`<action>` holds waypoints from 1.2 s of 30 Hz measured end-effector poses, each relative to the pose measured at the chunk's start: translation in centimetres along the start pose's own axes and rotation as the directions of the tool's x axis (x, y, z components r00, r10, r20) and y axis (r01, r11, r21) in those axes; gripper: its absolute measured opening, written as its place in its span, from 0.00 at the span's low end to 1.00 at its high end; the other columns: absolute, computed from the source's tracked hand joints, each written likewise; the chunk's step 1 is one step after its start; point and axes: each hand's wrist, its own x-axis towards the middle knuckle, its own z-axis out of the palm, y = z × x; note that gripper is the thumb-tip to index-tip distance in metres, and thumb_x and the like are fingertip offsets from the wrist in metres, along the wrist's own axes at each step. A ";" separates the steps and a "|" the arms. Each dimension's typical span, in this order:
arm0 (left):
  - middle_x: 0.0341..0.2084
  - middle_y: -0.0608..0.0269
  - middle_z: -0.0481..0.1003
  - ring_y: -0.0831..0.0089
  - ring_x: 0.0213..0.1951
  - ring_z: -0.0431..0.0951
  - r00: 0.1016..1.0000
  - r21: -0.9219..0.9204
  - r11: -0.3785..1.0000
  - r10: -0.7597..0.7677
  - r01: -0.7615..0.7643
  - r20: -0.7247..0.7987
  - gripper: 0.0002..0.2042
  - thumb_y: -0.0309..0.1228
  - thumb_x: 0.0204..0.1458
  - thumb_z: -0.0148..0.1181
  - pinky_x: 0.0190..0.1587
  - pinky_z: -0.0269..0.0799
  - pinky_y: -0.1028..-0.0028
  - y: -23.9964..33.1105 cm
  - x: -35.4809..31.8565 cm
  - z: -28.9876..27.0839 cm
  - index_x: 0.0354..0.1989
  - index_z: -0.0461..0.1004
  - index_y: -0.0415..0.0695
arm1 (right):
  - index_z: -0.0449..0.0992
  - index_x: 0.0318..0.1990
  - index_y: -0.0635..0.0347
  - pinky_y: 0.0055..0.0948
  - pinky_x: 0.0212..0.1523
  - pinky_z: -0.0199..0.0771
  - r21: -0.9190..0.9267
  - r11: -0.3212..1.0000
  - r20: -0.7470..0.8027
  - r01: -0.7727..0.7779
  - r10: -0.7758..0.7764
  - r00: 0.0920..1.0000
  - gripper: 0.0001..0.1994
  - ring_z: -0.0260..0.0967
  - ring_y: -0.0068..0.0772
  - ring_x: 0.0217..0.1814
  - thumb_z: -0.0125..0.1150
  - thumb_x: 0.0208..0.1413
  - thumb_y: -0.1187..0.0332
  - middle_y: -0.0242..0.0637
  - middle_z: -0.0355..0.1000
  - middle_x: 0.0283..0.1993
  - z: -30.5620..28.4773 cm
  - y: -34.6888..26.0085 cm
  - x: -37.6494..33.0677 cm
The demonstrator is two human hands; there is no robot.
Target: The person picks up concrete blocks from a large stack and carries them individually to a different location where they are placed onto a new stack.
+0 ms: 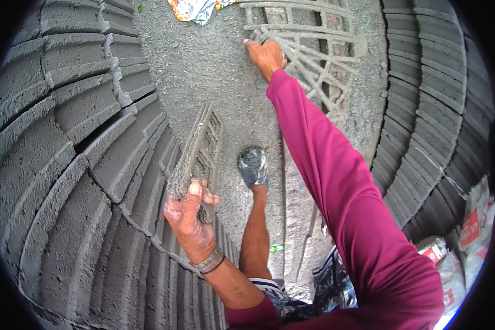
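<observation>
A grey lattice block (pixel 195 146) tilts upward from the left hand (pixel 191 214), its near end clasped between thumb and fingers. Ahead, the right hand (pixel 265 56) curls at the corner of a lattice panel (pixel 313 30); its hidden fingertips leave its hold uncertain. Rough grey ground (pixel 192 71) runs between stacked blocks (pixel 77 148).

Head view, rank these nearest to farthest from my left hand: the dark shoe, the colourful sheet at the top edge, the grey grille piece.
1. Grey grille piece: in the left hand.
2. Dark shoe: ahead and to the right.
3. Colourful sheet: far ahead, at the top edge.
</observation>
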 end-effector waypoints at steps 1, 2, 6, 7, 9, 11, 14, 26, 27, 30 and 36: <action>0.23 0.57 0.75 0.72 0.24 0.74 1.000 0.006 1.000 0.002 -0.002 0.000 0.10 0.28 0.53 0.61 0.35 0.75 0.69 0.0 -0.4 0.4 0.38 0.74 0.32 | 0.79 0.42 0.69 0.51 0.58 0.58 0.012 1.000 0.003 0.020 -0.020 1.000 0.29 0.66 0.57 0.54 0.66 0.46 0.47 0.57 0.74 0.49 -0.8 0.7 -0.3; 0.20 0.58 0.72 0.67 0.26 0.73 0.999 -0.020 0.999 -0.037 0.037 -0.026 0.12 0.31 0.54 0.63 0.40 0.74 0.66 0.1 -0.8 1.2 0.36 0.75 0.32 | 0.79 0.39 0.69 0.46 0.50 0.66 0.026 0.999 0.002 0.040 -0.040 0.999 0.28 0.71 0.51 0.45 0.68 0.43 0.47 0.53 0.76 0.44 -1.6 1.6 -1.2; 0.21 0.60 0.72 0.69 0.25 0.73 0.999 -0.067 0.998 0.001 0.002 0.040 0.10 0.30 0.53 0.64 0.32 0.73 0.70 -1.2 -2.2 3.3 0.35 0.75 0.33 | 0.80 0.39 0.68 0.34 0.29 0.72 0.148 0.988 0.046 -0.041 0.035 0.998 0.26 0.72 0.31 0.29 0.75 0.38 0.54 0.40 0.77 0.34 -7.0 4.9 -7.1; 0.20 0.60 0.73 0.71 0.24 0.73 0.998 -0.018 1.000 0.019 -0.018 0.060 0.10 0.29 0.53 0.64 0.31 0.73 0.70 -1.6 -2.6 3.2 0.35 0.74 0.34 | 0.80 0.40 0.67 0.34 0.31 0.73 0.117 0.992 0.092 -0.048 0.038 0.995 0.25 0.72 0.30 0.31 0.77 0.37 0.57 0.39 0.77 0.35 -9.3 4.9 -9.8; 0.20 0.60 0.74 0.74 0.21 0.73 0.993 0.079 0.994 0.072 -0.079 0.089 0.09 0.28 0.54 0.63 0.29 0.73 0.70 -2.4 -3.7 2.9 0.34 0.73 0.35 | 0.79 0.41 0.69 0.37 0.45 0.74 0.309 0.947 0.280 -0.087 -0.003 0.960 0.28 0.73 0.34 0.44 0.78 0.38 0.54 0.45 0.77 0.40 -15.5 6.4 -13.2; 0.18 0.62 0.74 0.75 0.19 0.72 0.993 0.231 0.966 0.112 -0.116 0.030 0.10 0.30 0.54 0.63 0.28 0.70 0.73 -2.3 -5.5 2.4 0.28 0.70 0.38 | 0.77 0.46 0.70 0.30 0.47 0.72 0.400 0.905 0.385 -0.143 -0.024 0.923 0.28 0.71 0.29 0.45 0.79 0.39 0.61 0.39 0.75 0.43 -22.8 6.4 -15.6; 0.16 0.63 0.73 0.75 0.18 0.72 0.986 0.401 0.908 0.155 -0.119 -0.059 0.13 0.31 0.53 0.64 0.25 0.69 0.73 -3.4 -9.6 0.0 0.23 0.66 0.43 | 0.72 0.52 0.69 0.28 0.53 0.67 0.547 0.820 0.331 -0.169 -0.027 0.943 0.30 0.69 0.27 0.51 0.77 0.41 0.67 0.37 0.74 0.48 -32.5 11.3 -15.8; 0.14 0.60 0.71 0.70 0.14 0.69 0.934 0.147 0.987 -0.014 0.071 -0.357 0.08 0.27 0.48 0.62 0.21 0.68 0.70 5.1 -42.7 -7.0 0.26 0.69 0.37 | 0.72 0.44 0.69 0.29 0.35 0.75 0.650 0.713 0.459 -0.264 -0.092 0.884 0.17 0.74 0.29 0.28 0.69 0.51 0.68 0.39 0.77 0.31 -56.3 6.8 -28.7; 0.14 0.59 0.70 0.69 0.14 0.69 0.908 0.093 0.994 -0.016 0.061 -0.419 0.08 0.26 0.47 0.62 0.20 0.69 0.68 4.6 -45.1 -8.1 0.26 0.70 0.36 | 0.73 0.44 0.68 0.28 0.35 0.75 0.646 0.720 0.468 -0.252 -0.113 0.876 0.17 0.74 0.29 0.28 0.69 0.51 0.68 0.38 0.77 0.31 -56.7 5.5 -29.9; 0.13 0.56 0.69 0.65 0.13 0.69 0.795 -0.071 0.997 -0.054 0.014 -0.604 0.06 0.24 0.44 0.60 0.16 0.71 0.64 0.2 -52.2 -12.4 0.25 0.71 0.34 | 0.75 0.41 0.66 0.27 0.31 0.74 0.632 0.734 0.486 -0.249 -0.125 0.865 0.13 0.73 0.28 0.27 0.69 0.51 0.69 0.35 0.75 0.29 -57.6 2.6 -33.2; 0.14 0.56 0.68 0.65 0.14 0.68 0.552 -0.289 0.952 -0.297 0.105 -0.779 0.06 0.25 0.43 0.57 0.16 0.69 0.65 -4.8 -66.4 -16.8 0.26 0.73 0.34 | 0.74 0.38 0.64 0.27 0.26 0.72 0.619 0.777 0.408 -0.110 -0.199 0.891 0.13 0.69 0.27 0.23 0.70 0.50 0.68 0.34 0.72 0.25 -62.4 -0.3 -32.6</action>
